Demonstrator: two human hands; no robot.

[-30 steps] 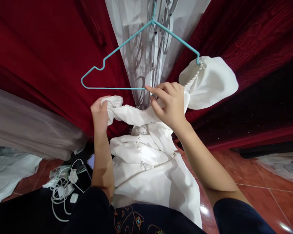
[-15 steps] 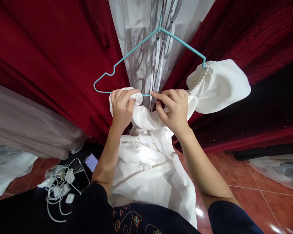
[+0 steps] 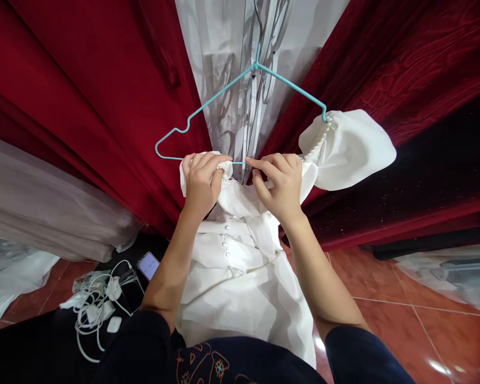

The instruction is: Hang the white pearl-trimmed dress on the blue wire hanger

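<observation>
Both hands now up at hanger (image 3: 208, 114) bar: left hand (image 3: 202, 181), risen a second ago, grips white dress (image 3: 240, 266) shoulder; right hand (image 3: 282, 184) pinches neckline. Right sleeve already hooked.

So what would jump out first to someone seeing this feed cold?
The white dress hanging at centre, one puffy sleeve on the right end of a turquoise hanger. The left hand and right hand grip its pearl-trimmed neckline at the hanger's bottom bar. Deep red curtains fill the background; white cables lie lower left.
</observation>
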